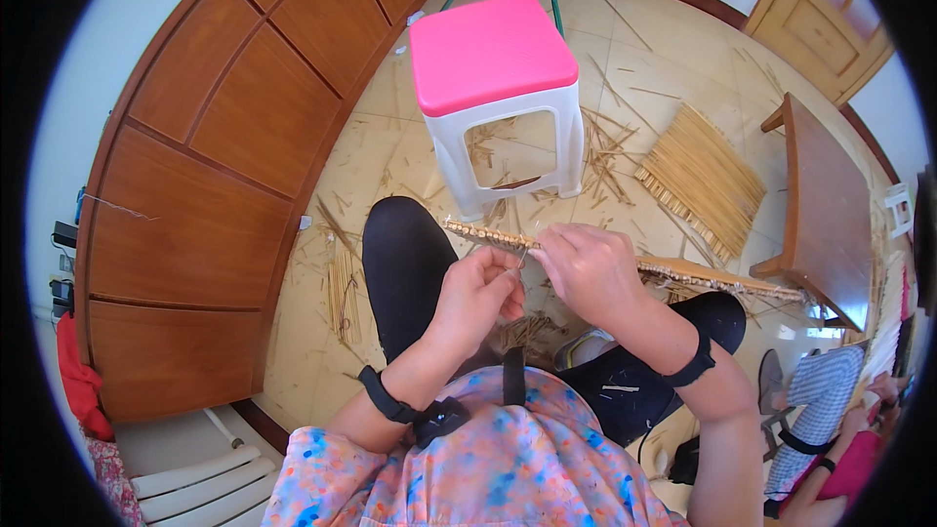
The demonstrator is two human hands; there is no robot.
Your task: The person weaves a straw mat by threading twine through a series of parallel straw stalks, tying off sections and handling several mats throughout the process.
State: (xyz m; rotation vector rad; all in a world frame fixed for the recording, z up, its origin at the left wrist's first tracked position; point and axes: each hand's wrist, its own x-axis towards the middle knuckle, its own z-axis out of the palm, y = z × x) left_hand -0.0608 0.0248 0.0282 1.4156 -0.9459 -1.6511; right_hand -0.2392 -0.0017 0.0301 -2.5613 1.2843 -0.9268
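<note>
A mat of straw-coloured stalks (722,278), seen nearly edge-on, lies across above my knees, its cut stalk ends in a row with bits of white thread. My right hand (590,268) is closed on its edge, thumb and fingers pinched near the middle. Just below that edge, my left hand (473,295) has its fingertips pressed together by a thin pale strand (522,258), which runs up toward the right fingers. Whether this strand is thread or a needle is too small to tell. The right fingers hide part of the edge.
A pink-topped white stool (498,54) stands ahead. Loose stalks (610,151) litter the tiled floor, with another stalk mat (703,176) farther right. Beyond it is a low wooden bench (830,205). Wooden cabinets (176,263) line the left. Another person (830,410) sits at the right edge.
</note>
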